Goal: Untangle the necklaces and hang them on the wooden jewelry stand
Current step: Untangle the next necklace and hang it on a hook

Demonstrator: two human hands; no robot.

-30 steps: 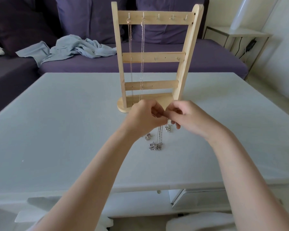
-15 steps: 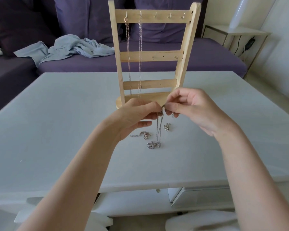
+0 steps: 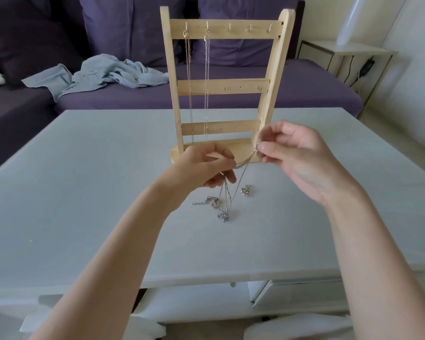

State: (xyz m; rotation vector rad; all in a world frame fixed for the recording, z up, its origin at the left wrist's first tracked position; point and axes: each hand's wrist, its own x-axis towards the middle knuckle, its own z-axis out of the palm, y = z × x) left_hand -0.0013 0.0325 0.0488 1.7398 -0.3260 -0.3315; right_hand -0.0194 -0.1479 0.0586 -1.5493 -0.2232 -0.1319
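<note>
A wooden jewelry stand (image 3: 225, 87) stands upright on the white table (image 3: 88, 192), with two thin necklaces (image 3: 198, 79) hanging from the two leftmost top hooks. In front of its base, my left hand (image 3: 204, 168) and my right hand (image 3: 297, 158) each pinch a silver chain (image 3: 245, 163) stretched between them. The chain's loops hang down from my left hand to a small tangle (image 3: 222, 214) on the table. Two other little clumps of chain lie beside it, one to the left (image 3: 210, 201) and one to the right (image 3: 245, 190).
A purple sofa (image 3: 231, 94) runs behind the table, with a crumpled light-blue cloth (image 3: 101, 74) on its seat. A white side table (image 3: 341, 52) stands at the back right.
My hands have drawn apart, the right one moving right and up, so the chain now stretches between them. The camera has tilted slightly.
</note>
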